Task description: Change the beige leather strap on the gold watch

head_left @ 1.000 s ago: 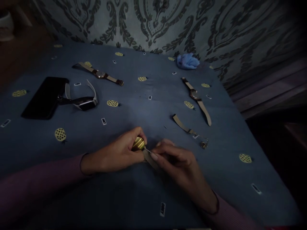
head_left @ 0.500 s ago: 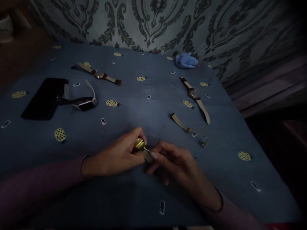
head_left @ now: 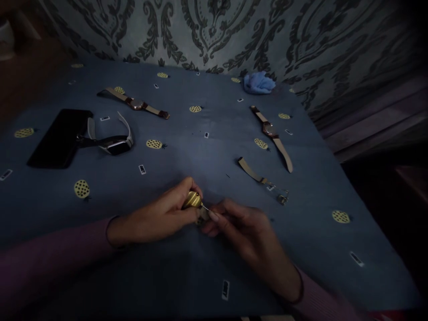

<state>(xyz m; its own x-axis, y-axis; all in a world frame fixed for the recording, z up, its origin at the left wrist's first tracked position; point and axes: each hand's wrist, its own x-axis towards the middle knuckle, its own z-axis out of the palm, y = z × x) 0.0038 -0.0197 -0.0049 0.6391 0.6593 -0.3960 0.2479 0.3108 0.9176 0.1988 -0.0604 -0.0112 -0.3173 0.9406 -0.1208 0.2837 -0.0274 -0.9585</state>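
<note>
My left hand (head_left: 150, 218) is closed around a rounded gold watch case (head_left: 193, 200), thumb below and fingers over the top. From the case a thin shiny metal pin (head_left: 205, 207) runs to my right hand (head_left: 244, 232), whose thumb and forefinger pinch its far end. Beneath the pin, between both hands, shows a short bit of khaki strap (head_left: 203, 215), mostly hidden by fingers. To the right lies a loose khaki watch strap (head_left: 250, 171) with a metal buckle (head_left: 282, 197) at its end. A tiny dark sliver (head_left: 228, 175) rests on the cloth beyond my hands.
A wristwatch with a pale-lined strap (head_left: 270, 129) lies at right, another wristwatch (head_left: 137, 104) at back left. At left, a white-strapped smartwatch (head_left: 119, 147) stands beside a black phone (head_left: 60, 138). Crumpled blue cloth (head_left: 259, 83) sits near the wall. A pineapple-print tablecloth (head_left: 187, 156) covers the table.
My hands have shifted slightly left and the gold case has turned a little. Less of the khaki strap shows between my fingers. My right fingers have curled in closer beneath it.
</note>
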